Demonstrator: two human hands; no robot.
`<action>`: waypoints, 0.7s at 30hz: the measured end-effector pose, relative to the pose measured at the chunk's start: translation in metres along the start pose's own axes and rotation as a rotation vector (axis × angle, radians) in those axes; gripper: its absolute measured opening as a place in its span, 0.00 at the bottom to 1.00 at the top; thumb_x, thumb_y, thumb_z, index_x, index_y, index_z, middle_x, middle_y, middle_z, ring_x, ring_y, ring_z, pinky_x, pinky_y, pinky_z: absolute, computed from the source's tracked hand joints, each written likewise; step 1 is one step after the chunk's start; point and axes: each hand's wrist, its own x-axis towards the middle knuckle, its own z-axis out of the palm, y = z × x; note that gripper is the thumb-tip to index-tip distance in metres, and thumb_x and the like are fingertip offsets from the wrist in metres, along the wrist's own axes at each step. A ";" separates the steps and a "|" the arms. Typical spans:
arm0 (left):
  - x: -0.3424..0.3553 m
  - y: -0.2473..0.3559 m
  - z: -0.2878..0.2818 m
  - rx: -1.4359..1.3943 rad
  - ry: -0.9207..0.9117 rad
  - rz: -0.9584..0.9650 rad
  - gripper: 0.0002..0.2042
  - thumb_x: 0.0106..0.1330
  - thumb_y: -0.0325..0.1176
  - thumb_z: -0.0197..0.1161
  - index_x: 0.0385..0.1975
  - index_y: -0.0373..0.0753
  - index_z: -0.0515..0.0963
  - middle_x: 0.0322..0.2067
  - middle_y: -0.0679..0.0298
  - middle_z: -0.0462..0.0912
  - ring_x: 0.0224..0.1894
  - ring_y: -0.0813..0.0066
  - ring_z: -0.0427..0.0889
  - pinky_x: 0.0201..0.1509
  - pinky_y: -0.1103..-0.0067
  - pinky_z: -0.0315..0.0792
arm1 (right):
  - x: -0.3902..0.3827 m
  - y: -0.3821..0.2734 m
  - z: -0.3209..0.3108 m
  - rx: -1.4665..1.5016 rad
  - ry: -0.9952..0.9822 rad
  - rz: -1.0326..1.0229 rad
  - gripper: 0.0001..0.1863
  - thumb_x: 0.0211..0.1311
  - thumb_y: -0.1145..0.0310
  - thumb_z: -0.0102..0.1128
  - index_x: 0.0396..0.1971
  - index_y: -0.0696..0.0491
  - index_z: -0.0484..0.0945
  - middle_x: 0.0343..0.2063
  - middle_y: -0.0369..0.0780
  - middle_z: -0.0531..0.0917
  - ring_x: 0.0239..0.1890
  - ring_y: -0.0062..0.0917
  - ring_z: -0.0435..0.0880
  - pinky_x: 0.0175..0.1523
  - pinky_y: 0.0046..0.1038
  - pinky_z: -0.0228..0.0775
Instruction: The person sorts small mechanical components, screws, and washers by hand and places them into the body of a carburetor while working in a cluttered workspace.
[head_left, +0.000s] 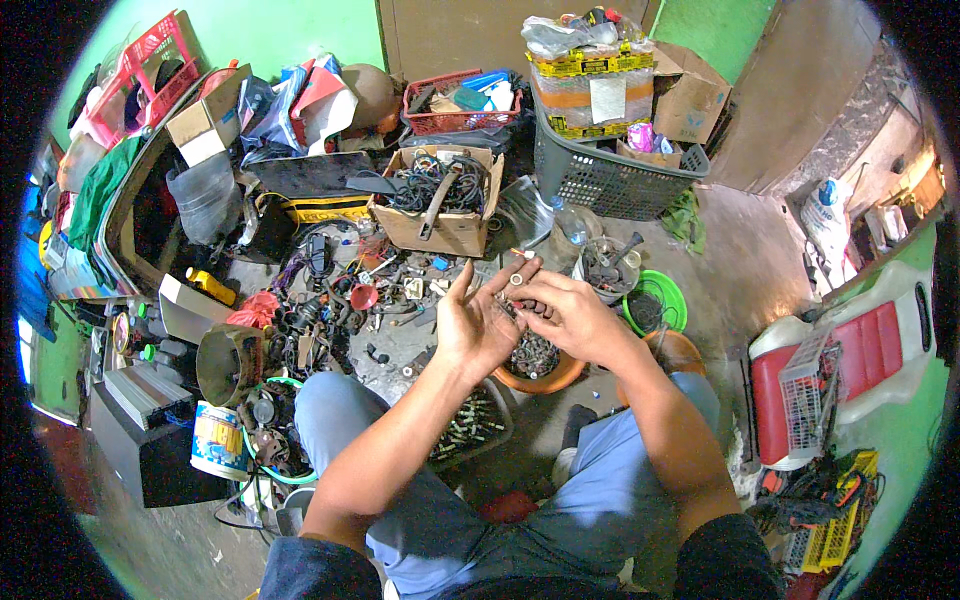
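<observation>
My left hand (475,325) is palm up with its fingers stretched out. Over its fingers, my right hand (570,310) is closed, its fingertips bent in toward the left palm. A small round pale piece (516,280) shows at the left fingers, close to the right fingertips. Some small dark bits seem to lie between the hands, too small to name. Below them stands an orange-brown pot (556,382) full of small metal hardware. A dark tray (490,440) of brassy metal pieces sits between my knees, partly hidden by my left forearm.
Loose parts cover the floor ahead and left, among them a red funnel (364,297). Beyond stands a cardboard box (440,235) of cables. A green basin (676,300) and a dark crate (630,185) are to the right. A labelled bucket (218,440) stands left.
</observation>
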 end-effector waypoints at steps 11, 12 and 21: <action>0.000 0.007 -0.005 -0.090 -0.001 0.034 0.36 0.76 0.54 0.41 0.71 0.28 0.56 0.69 0.50 0.65 0.67 0.60 0.69 0.69 0.68 0.64 | 0.011 -0.009 -0.007 0.236 0.043 0.189 0.14 0.62 0.72 0.65 0.47 0.56 0.83 0.45 0.45 0.84 0.46 0.33 0.86 0.50 0.31 0.80; 0.002 0.005 -0.003 -0.093 0.006 0.029 0.36 0.75 0.54 0.41 0.71 0.28 0.56 0.69 0.50 0.65 0.67 0.60 0.69 0.70 0.67 0.64 | 0.009 -0.004 -0.005 0.340 0.068 0.193 0.13 0.63 0.73 0.64 0.47 0.57 0.83 0.44 0.44 0.84 0.45 0.30 0.85 0.48 0.30 0.80; 0.012 -0.002 0.001 -0.058 0.025 0.006 0.36 0.75 0.55 0.39 0.70 0.29 0.59 0.69 0.51 0.66 0.69 0.57 0.66 0.76 0.62 0.56 | 0.006 0.006 -0.016 0.697 0.055 0.384 0.13 0.71 0.73 0.58 0.50 0.62 0.81 0.38 0.37 0.86 0.37 0.16 0.83 0.42 0.22 0.78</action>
